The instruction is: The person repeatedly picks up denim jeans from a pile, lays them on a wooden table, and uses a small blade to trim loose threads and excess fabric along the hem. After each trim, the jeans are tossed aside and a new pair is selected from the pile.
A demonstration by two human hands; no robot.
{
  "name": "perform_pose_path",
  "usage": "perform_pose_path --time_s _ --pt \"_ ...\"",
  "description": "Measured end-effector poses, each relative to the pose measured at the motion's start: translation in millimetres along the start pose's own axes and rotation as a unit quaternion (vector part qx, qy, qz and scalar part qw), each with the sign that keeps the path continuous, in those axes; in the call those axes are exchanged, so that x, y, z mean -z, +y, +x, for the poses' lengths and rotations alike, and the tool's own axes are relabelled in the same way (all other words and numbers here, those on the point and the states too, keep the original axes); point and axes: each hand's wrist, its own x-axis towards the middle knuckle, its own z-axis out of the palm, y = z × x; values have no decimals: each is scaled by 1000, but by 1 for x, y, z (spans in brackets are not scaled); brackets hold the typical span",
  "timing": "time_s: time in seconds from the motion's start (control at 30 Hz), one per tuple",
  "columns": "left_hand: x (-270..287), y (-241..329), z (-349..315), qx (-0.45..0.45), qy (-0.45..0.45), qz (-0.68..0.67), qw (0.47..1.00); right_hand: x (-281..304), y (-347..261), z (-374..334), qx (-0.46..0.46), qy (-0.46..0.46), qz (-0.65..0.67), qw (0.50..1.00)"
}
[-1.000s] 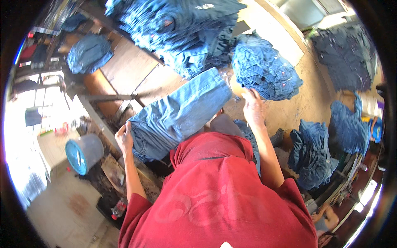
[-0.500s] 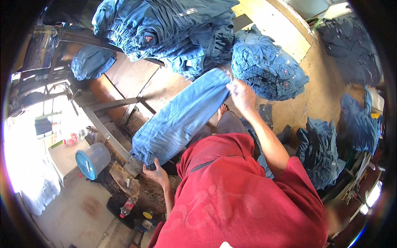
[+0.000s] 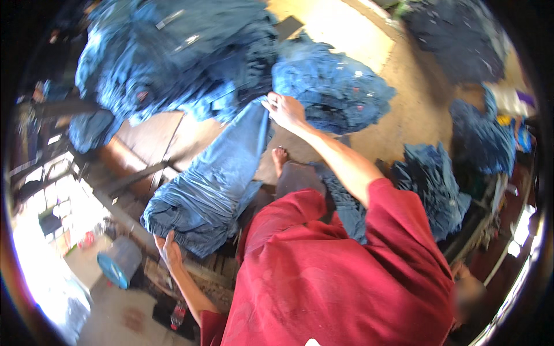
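Note:
A pair of blue trousers (image 3: 210,164) with a gathered waist stretches diagonally in front of me. My left hand (image 3: 169,251) grips the gathered waist end at the lower left, its thumb on the near side and the other fingers partly hidden. At the upper right, my right hand (image 3: 285,111) pinches the narrow leg end. A large heap of blue garments (image 3: 184,57) lies just beyond the trousers. Close past my right hand is a smaller stack of blue garments (image 3: 332,86).
Dark garments (image 3: 456,43) lie piled at the far right. More blue clothes (image 3: 435,190) are heaped at my right side, with another bundle (image 3: 485,138) behind them. To the left stand a metal frame (image 3: 135,179) and a bucket (image 3: 120,262); a plastic bottle (image 3: 178,316) lies lower down.
The view has shifted, so the piles appear farther left. The trousers' waist end has spread wider and its gathers show more. Both hands keep hold of the trousers.

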Motion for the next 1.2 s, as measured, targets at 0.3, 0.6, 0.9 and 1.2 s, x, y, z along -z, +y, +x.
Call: perform_pose_path --time_s 0.3,0.6,0.9,1.2 --pt "-26 -120 -25 341 -263 92 898 5 101 -93 -255 141 293 911" --pt "-261 -65 145 277 -472 -310 777 -53 17 -293 -418 130 120 891" --pt "-133 -106 248 235 -315 -557 732 -88 -106 -289 -143 259 149 943" --pt "-30 -90 168 178 -49 -452 873 -121 -148 -240 -48 111 10 993"
